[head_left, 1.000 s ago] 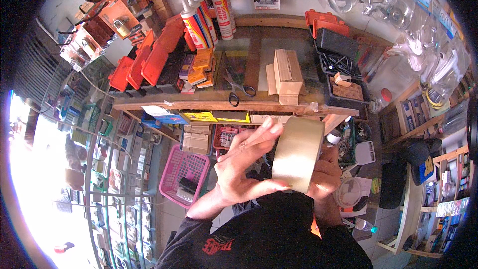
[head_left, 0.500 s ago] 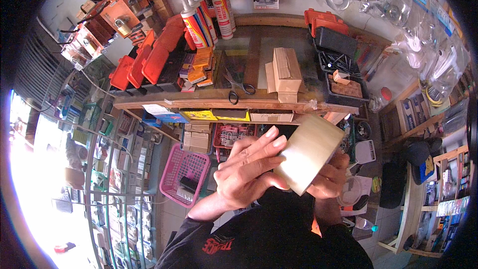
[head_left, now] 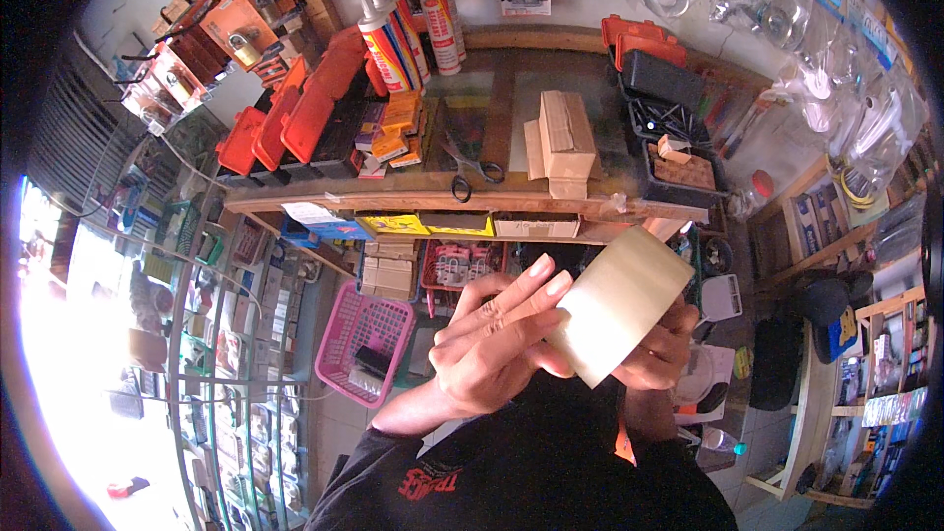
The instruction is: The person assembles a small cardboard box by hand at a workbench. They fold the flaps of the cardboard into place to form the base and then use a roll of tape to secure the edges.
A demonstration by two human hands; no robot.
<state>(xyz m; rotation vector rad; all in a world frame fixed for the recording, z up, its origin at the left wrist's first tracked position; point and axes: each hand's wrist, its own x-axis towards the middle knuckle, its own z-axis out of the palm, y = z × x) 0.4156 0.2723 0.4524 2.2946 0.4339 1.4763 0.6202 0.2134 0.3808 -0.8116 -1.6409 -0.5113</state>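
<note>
Both hands hold tape roll mid-air, below table w/ scissors. Right hand grip closed on roll's far side; left hand fingers rest flat on face. Prob. best: keep roll steady, feel for tape end w/ nail.

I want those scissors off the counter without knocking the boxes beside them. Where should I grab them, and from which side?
Take the scissors by the black handle loops, which lie at the counter's near edge, so come from the front. The blades point back toward the shelf, and the cardboard boxes stand to their right, so keep to the left.
</note>
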